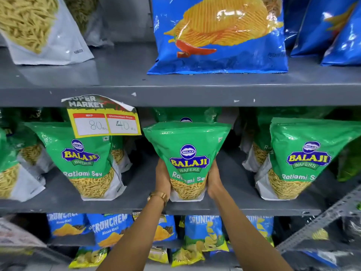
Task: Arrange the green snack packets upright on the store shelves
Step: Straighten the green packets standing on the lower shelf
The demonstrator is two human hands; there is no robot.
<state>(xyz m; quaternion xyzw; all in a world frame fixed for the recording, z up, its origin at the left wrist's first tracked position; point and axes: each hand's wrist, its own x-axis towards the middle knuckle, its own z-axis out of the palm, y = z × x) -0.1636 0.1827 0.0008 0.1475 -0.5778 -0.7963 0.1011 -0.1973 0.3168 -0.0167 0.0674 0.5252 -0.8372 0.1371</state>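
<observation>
Two hands are clasped round a green Balaji Ratlami Sev packet (187, 161): the left hand (162, 180) and right hand (214, 182) at its lower sides. It is held upright at the front of the grey middle shelf (136, 204), between neighbouring packets; another green packet (187, 114) stands behind.

Bare shelf (140, 184) gaps either side of centre packet (188, 161); neighbouring packets (86, 163) & price tag (104, 122) crowd left.

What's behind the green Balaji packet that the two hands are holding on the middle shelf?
Behind the held green Ratlami Sev packet, the top of another green packet shows, with part of a round logo. The rest is covered, so any further packets behind cannot be seen.
</observation>
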